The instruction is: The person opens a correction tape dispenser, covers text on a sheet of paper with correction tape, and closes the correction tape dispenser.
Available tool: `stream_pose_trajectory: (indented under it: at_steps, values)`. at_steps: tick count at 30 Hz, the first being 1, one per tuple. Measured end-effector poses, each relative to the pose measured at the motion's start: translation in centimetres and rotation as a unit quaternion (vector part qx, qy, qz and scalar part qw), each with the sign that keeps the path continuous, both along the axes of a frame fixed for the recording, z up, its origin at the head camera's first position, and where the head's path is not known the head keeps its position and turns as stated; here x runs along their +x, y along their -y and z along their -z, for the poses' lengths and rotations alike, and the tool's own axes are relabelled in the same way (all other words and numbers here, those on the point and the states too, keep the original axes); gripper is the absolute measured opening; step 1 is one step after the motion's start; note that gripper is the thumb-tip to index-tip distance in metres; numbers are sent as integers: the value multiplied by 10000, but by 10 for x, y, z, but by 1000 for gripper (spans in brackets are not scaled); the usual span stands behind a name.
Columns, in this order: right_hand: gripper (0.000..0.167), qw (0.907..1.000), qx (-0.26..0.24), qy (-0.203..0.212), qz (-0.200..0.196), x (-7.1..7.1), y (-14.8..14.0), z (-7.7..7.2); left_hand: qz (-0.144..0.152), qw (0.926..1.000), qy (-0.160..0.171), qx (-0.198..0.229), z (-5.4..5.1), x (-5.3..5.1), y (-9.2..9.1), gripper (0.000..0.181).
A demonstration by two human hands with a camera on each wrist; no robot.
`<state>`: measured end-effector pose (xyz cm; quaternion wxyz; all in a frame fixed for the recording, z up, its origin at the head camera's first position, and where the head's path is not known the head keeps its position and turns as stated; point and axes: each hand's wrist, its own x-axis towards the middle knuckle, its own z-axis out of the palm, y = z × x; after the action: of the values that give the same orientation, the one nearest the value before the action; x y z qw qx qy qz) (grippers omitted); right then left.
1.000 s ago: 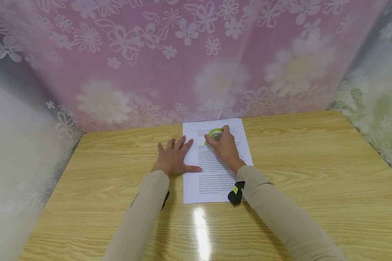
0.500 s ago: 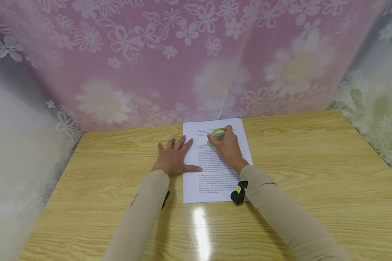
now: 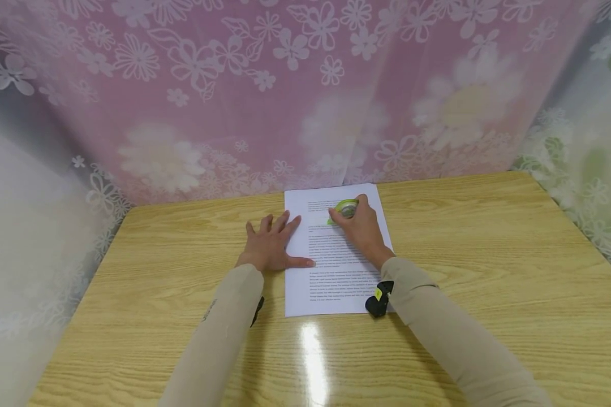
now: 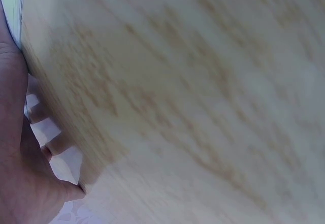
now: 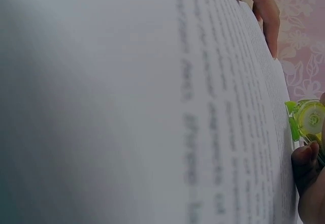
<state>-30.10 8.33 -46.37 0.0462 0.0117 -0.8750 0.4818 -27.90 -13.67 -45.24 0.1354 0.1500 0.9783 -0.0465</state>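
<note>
I count one counter (image 3: 489, 237), one printed page (image 3: 331, 288), my left hand (image 3: 269, 249) at its nine o'clock and right hand (image 3: 361, 229) at one, making two, one green tool (image 3: 348, 209) towards twelve, two sleeves (image 3: 214, 339), two black wrist cameras (image 3: 377, 299).

Printed white paper (image 3: 297, 294) lies flat, the left hand (image 3: 270, 249) resting across its nine o'clock edge. Toward its twelve o'clock, the right hand (image 3: 360, 229) holds a green, round-bodied tape (image 3: 346, 210), tip toward eight o'clock.
</note>
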Motion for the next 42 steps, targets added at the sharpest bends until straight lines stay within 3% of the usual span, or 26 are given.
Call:
stream_pose_trajectory:
  at_steps: [17, 42]
  values:
    - [59, 9999, 71, 120, 55, 0, -14, 0, -24, 10000, 50, 72, -2, 2, 0, 114]
    - [57, 9999, 127, -59, 49, -1, -31, 3, -22, 9999, 13, 131, -1, 2, 0, 114]
